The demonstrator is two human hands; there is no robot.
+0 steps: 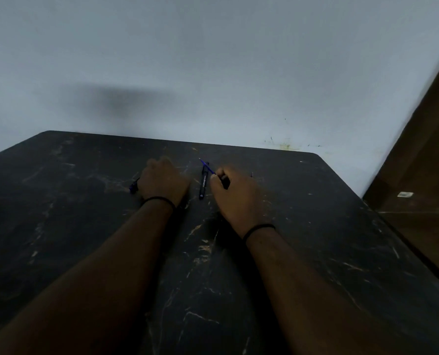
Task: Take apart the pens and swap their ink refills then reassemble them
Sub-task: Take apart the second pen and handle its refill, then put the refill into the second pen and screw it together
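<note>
1. Blue refill (207, 167) is out of its pen, pinched in my right hand (235, 198), crossing the far end of the black barrel (203, 181) lying on the bench (341, 226).
2. Left hand (163, 179), left of the barrel, is fisted over a blue-tipped part (134, 187); whether it grips it, I cannot tell.
3. Judgement: disassembly partly done; swap and reassembly remain.

Black pen barrel (202, 184) lies flat on the desk (315, 226), between the two hands, just left of the right grip (235, 194). Thin blue refill (207, 167) pinched in right grip, tip angled up-left over barrel's far end. Dark blue-tipped pen part (134, 187) pokes out left of left grip (163, 179).
</note>
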